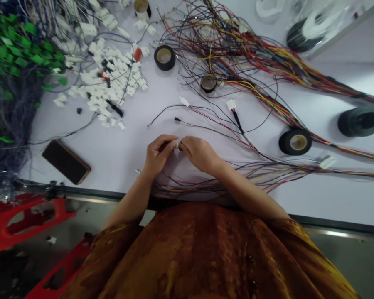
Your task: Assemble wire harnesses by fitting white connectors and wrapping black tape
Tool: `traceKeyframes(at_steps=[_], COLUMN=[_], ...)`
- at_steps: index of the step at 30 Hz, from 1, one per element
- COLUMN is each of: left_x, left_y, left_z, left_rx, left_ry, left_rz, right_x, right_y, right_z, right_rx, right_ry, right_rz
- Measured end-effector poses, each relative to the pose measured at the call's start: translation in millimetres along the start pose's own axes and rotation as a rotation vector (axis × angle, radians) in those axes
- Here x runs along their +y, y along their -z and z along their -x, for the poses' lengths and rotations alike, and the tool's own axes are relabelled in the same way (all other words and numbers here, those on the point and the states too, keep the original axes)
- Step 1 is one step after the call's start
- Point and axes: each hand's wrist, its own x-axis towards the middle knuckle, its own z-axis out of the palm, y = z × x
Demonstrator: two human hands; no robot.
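My left hand (158,154) is closed in a pinch on a small white connector (176,144) above the table. Fingertip to fingertip with it, my right hand (200,153) is pinched too; what its fingers hold is mostly hidden, perhaps a wire end. Beneath and behind my wrists runs a bundle of coloured wires (252,172). Just beyond the hands lie a thin cable with a black plug (177,119), a white connector on red and dark wires (184,101), and another white connector with a black-taped lead (231,105).
A heap of white connectors (112,74) spreads at the upper left, beside green-tipped wires (18,54). Black tape rolls (164,57) lie about, one at the right (288,142). A phone (66,161) rests at the left. Long wire harnesses (286,58) cross the upper right.
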Motion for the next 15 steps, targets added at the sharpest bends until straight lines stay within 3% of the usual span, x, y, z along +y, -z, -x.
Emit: traceKeyframes(at_steps=[2, 6, 10, 15], left_x=[-0.3, -0.7, -7.1, -16.0], left_y=[1.2, 2.3, 1.2, -2.5], left_z=[-0.7, -2.7, -2.9, -4.4], left_rx=[-0.012, -0.02, -0.028, -0.015], left_ry=[-0.004, 0.04, 0.103, 0.156], left_rz=[-0.029, -0.012, 0.095, 0.324], right_x=[-0.2, 4.9, 6.5, 4.4], right_y=[0.4, -0.8, -0.9, 1.4], right_z=[-0.8, -0.2, -0.2, -0.2], right_rx=[0.001, 0.175, 0.232, 0.262], right_ry=[0.005, 0.065, -0.012, -0.097], right_rz=[-0.025, -0.298, -0.55, -0.668])
